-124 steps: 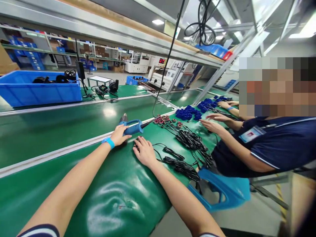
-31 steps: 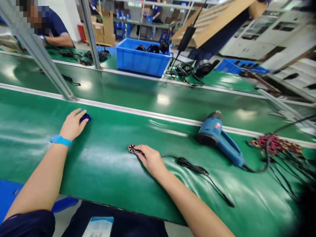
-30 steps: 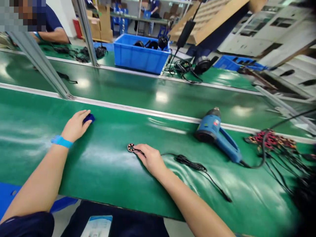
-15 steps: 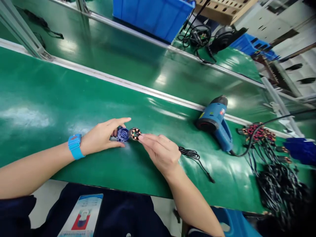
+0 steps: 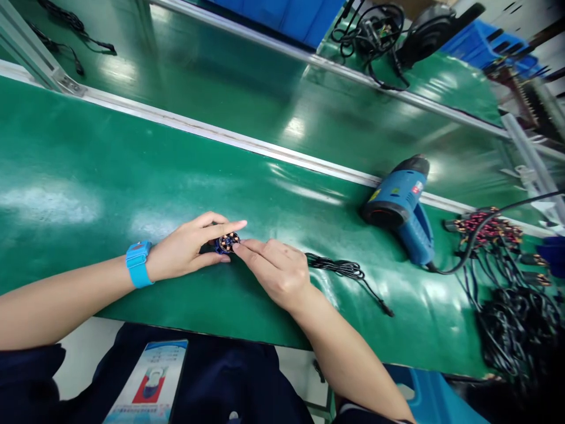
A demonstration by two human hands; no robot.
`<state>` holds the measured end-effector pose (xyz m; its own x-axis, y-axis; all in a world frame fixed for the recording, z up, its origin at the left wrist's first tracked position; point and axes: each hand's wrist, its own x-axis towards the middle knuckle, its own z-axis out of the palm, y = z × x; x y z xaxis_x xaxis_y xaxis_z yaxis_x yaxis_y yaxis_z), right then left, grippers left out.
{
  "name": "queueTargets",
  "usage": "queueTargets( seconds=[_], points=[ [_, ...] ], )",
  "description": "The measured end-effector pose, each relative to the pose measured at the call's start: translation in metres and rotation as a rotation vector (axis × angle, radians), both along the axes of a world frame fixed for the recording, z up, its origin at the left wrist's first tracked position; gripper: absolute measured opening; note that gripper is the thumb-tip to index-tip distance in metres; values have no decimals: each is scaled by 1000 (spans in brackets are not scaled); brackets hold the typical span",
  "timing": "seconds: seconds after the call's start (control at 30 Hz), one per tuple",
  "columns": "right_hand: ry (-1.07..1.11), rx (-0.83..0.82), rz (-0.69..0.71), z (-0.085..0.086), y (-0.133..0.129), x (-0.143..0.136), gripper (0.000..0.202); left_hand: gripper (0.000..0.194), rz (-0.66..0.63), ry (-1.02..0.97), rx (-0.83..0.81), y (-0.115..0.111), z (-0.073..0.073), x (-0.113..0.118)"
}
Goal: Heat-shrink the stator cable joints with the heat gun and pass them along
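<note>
My left hand (image 5: 194,244), with a blue strap at the wrist, is closed round a small dark blue round part (image 5: 219,245), thumb below and fingers above. Over the face of that part sits a ring of copper coils (image 5: 229,240), which hides most of it. The fingertips of my right hand (image 5: 273,265) pinch the ring's right edge. A bundled black cable (image 5: 339,267) runs out to the right from beside my right hand, ending in a small plug on the green table.
A blue heat gun (image 5: 399,203) lies right of my hands. Beyond it are copper-wound parts (image 5: 489,229) and a heap of black cables (image 5: 521,324). A metal rail (image 5: 220,133) crosses behind. Blue bins (image 5: 282,17) and tangled wires stand on the shelf.
My right hand has moved left, bringing the coil ring from beside the blue part onto its face. The fingers of my left hand have drawn in around it. The camera view has shifted slightly.
</note>
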<state>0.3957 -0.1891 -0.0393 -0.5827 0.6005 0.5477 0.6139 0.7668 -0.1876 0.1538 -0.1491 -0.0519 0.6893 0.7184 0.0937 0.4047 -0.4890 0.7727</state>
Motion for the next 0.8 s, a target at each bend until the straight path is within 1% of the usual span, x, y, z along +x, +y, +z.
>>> queueTargets(
  seconds=[0.1,0.17,0.3,0.4,0.47,0.53,0.63,0.7,0.8],
  points=[
    [-25,13,-7,4,1,0,21,62,-11,14,2,0,0,0],
    [-41,-3,1,7,2,1,21,69,-17,23,9,1,0,-1],
    [-68,-79,13,15,4,3,23,88,-5,10,-14,4,-1,0],
    [-101,-146,-1,20,5,5,22,93,13,-2,-45,4,-1,0],
    [-114,-189,-34,22,5,6,21,90,23,0,-50,4,-1,-1],
    [-103,-233,-67,21,4,6,20,83,30,6,-11,4,-1,-2],
    [-40,-315,-92,16,4,2,34,70,43,27,99,3,-1,-2],
    [6,-363,-99,12,5,-1,39,64,49,38,144,3,-1,-2],
    [55,-437,-95,8,9,-3,34,62,61,52,138,3,1,-1]
  ],
)
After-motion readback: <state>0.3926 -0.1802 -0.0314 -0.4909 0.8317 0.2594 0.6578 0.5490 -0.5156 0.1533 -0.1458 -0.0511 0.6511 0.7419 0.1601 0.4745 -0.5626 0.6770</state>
